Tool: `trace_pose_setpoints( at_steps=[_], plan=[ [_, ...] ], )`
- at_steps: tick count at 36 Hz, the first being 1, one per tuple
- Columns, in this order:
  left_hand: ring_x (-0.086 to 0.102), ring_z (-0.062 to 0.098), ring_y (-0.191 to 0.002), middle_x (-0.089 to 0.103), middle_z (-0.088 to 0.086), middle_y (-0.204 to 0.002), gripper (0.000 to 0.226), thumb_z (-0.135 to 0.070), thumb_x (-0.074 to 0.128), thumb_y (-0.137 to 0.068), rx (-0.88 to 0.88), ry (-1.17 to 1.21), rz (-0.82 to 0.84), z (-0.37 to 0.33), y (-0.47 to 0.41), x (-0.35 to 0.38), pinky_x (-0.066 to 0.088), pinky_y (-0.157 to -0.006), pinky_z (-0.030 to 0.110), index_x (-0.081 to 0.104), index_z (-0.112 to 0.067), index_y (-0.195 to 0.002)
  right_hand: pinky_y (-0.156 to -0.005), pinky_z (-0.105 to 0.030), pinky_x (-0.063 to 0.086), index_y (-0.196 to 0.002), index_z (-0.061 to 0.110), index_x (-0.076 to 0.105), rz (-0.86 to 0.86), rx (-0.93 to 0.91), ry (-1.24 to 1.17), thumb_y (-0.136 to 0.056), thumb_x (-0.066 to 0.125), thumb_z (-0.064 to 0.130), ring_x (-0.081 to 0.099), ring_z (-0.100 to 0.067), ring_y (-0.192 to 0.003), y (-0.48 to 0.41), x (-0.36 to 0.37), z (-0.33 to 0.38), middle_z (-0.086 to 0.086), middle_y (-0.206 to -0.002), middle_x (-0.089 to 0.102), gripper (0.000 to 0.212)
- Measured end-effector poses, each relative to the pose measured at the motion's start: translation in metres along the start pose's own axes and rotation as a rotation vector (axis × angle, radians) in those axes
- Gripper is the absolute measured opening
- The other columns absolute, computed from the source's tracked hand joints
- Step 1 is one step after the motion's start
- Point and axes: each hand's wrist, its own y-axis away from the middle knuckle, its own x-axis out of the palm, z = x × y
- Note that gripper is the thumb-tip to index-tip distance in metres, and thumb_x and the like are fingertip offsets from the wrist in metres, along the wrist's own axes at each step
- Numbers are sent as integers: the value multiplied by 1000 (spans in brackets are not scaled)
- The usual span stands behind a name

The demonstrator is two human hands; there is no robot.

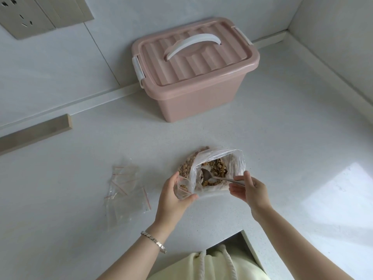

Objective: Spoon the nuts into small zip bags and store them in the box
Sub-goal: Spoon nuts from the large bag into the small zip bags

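We early in job, we think.
- Our left hand [173,197] curls round small zip bag [184,188]: open, few nuts inside.
- Our right hand [250,188] pinches spoon [207,175] handle. Spoon sits in big bag of nuts [216,168], brown bits.
- Empty zip bags [125,188] wait left.
- Far: pink box [193,98], lid [187,57] shut.

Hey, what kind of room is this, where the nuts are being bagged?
Most likely a home kitchen corner: a white speckled countertop meeting the walls, a wall socket above it, and a pink lidded storage box behind an open bag of nuts.
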Motion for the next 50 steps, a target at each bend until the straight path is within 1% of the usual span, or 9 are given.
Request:
trace_pose_setpoints(
  at_steps=[6,12,17,29,34,37,40,43,50],
  plan=[
    [40,1,-116,44,-12,-128,79,-20,79,-70,-12,11,-20,0,-2,1,28,-95,14,38,-19,-137,-56,-23,58,-89,-1,59,9,182,-201,-99,37,29,63,-24,-68,2,-23,-1,-20,-77,64,39],
    [44,2,-119,50,-11,-131,69,-20,79,-70,22,10,4,3,-1,0,29,-91,4,44,-27,-129,-56,-23,57,-88,0,60,8,138,-180,-98,36,29,65,-23,-66,7,-42,3,-19,-79,64,39],
    [45,-1,-116,53,-12,-128,63,-19,79,-70,57,-8,-5,4,1,0,25,-85,-7,43,-36,-120,-54,-22,57,-88,0,62,19,-7,-52,-97,39,29,67,-18,-57,15,-49,22,-18,-73,68,39],
    [38,-1,-120,47,-16,-128,73,-23,76,-74,81,-31,17,9,0,2,25,-88,0,37,-33,-134,-50,-25,56,-81,-3,66,113,-260,254,-95,43,25,64,-20,-50,47,0,62,-15,-62,67,39],
    [37,-2,-119,42,-21,-122,73,-21,75,-75,101,-44,20,8,0,3,25,-94,6,37,-30,-136,-61,-27,55,-73,20,67,192,-540,554,-87,44,43,63,-10,-54,65,22,56,-1,-61,67,35],
    [40,1,-120,45,-17,-124,73,-21,76,-74,98,-45,15,10,-1,2,28,-96,10,39,-25,-137,-55,-36,51,-73,10,67,208,-845,759,-91,35,54,58,-12,-52,69,25,50,1,-59,62,57],
    [42,3,-120,47,-14,-127,71,-22,76,-74,105,-58,2,11,-2,2,29,-96,6,41,-24,-136,-45,-35,49,-73,9,66,184,-1024,782,-94,29,55,55,-19,-48,70,23,47,-1,-56,58,62],
    [42,0,-118,48,-16,-125,71,-20,76,-74,123,-58,6,12,0,1,24,-90,-5,40,-26,-135,-44,-34,48,-69,11,63,177,-1022,790,-93,26,58,55,-19,-47,69,27,42,0,-55,57,64],
    [47,5,-119,55,-9,-125,69,-19,76,-74,139,-91,14,14,1,0,27,-93,-2,43,-23,-134,-42,-32,47,-68,18,57,219,-1046,842,-94,23,58,56,-16,-48,62,42,25,10,-56,48,59]
  ],
)
